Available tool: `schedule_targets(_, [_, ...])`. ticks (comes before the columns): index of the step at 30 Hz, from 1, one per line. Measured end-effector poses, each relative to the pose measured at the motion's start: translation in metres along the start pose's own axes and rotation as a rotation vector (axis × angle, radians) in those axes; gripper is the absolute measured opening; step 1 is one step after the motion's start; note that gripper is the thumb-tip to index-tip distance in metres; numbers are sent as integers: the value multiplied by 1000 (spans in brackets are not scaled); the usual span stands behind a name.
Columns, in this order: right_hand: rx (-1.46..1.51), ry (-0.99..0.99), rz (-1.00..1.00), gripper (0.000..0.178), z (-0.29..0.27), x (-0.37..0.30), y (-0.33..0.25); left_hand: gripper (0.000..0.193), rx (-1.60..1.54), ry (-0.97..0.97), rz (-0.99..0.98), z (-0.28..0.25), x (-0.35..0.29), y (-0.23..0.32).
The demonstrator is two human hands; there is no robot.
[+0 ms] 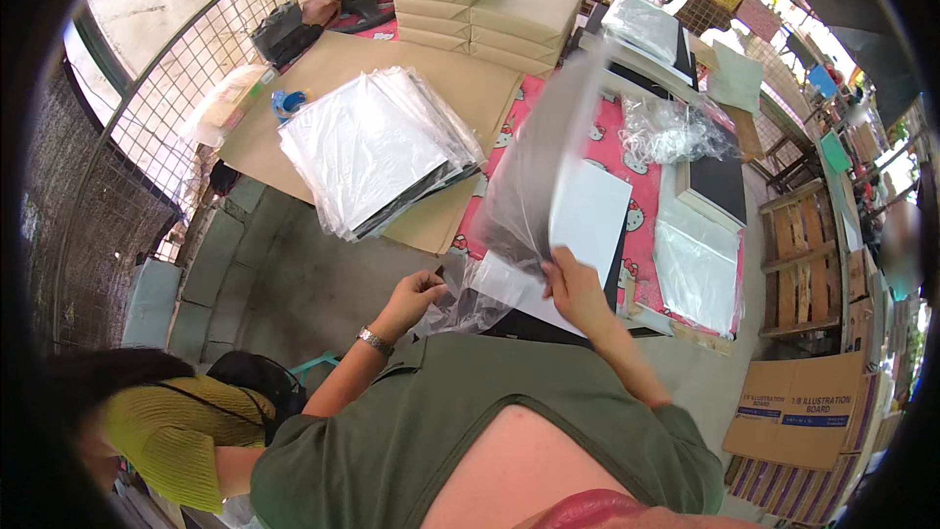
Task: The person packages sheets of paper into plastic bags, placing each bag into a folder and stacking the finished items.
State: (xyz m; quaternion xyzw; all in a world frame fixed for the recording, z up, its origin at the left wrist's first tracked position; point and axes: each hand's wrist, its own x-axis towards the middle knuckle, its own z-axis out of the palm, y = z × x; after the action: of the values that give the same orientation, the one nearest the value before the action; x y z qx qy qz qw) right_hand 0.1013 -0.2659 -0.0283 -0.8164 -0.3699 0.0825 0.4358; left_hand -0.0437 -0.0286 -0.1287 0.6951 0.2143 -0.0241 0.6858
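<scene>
My right hand [578, 291] grips the near edge of a thin sheet in clear plastic [548, 167], which stands tilted up over the table and is smeared by motion. Whether it is one board or several layers I cannot tell. At the near table edge my left hand [421, 296], with a metal watch on its wrist, is closed at loose clear plastic wrap [470, 299]. Below the right hand lie white boards [597, 201] with black edges. A pile of plastic-wrapped white and black boards [372, 147] rests to the left on brown cardboard.
Tall stacks of tan wrapped packs [450, 0] stand at the back. On the pink patterned table cover [636, 186], crumpled plastic [676, 132] and wrapped boards [697, 260] lie at right. A person in a yellow-green top [186, 431] is at lower left. Cardboard boxes [798, 411] stand lower right.
</scene>
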Motion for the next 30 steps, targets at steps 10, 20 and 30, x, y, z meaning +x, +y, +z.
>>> schedule_targets(10, [620, -214, 221, 31, 119, 224, 34, 16, 133, -35, 59, 1, -23, 16])
schedule_targets(20, [154, -147, 3, 42, 184, 211, 99, 24, 74, 76, 346, -1, -25, 44])
schedule_targets(30, [882, -204, 105, 43, -7, 110, 10, 26, -13, -58, 581, 32, 66, 171])
